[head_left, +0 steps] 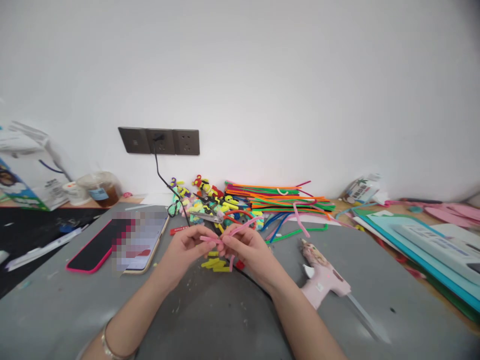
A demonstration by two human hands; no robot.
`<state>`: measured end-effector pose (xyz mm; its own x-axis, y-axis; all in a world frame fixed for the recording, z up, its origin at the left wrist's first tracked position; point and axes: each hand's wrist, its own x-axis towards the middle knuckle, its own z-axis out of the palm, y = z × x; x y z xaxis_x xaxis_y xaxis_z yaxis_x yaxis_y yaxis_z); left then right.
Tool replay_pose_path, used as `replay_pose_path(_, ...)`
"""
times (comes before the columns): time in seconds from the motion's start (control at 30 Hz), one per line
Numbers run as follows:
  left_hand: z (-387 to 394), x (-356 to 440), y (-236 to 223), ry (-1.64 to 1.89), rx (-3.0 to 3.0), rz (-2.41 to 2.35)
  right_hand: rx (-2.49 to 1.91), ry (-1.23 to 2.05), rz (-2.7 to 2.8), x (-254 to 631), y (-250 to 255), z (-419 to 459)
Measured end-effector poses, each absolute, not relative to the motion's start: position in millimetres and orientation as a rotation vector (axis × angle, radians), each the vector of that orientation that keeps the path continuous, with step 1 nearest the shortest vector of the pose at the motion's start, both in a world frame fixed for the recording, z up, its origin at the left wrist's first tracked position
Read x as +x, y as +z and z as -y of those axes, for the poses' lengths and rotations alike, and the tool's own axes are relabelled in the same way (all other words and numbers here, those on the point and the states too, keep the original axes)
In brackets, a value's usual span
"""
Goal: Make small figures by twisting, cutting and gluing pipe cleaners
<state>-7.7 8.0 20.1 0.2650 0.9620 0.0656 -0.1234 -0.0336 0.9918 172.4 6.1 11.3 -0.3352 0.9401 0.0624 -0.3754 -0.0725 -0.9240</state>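
Note:
Between my two hands, above the grey mat, is a pink pipe cleaner. My left hand pinches one part of it between thumb and fingers. My right hand pinches it close by, and a strand rises past the thumb toward the upper right. The fingertips of both hands nearly meet, so the pipe cleaner is partly hidden there. Short yellow pieces lie on the mat just below the hands. Scissors lie behind the fingers.
A pink glue gun with a glue stick lies at the right. Two phones are at the left. Behind are bundles of coloured pipe cleaners and small figures. A black cable runs from the wall socket.

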Motion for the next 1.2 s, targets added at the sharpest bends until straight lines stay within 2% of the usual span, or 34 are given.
replay_pose_path(0.37, -6.3, -3.6, 24.8, 1.162, 0.951, -0.802, -0.677, 1.704, 1.030, 173.3, 15.8, -6.5)
replay_pose_path(0.67, -1.9, -7.0, 23.3, 1.162, 1.191, -0.788, -0.675, 1.673, 1.073, 171.7, 17.3, -2.7)
replay_pose_path(0.93, -1.2, -3.4, 26.4, 1.117, 1.178, -0.682, -0.692, 1.642, 1.121, 172.9, 15.7, -5.3)
replay_pose_path(1.2, -1.1, -3.8, 23.8, 0.922, 1.148, -0.676, -0.658, 1.587, 1.213, 172.9, 10.6, -6.7)
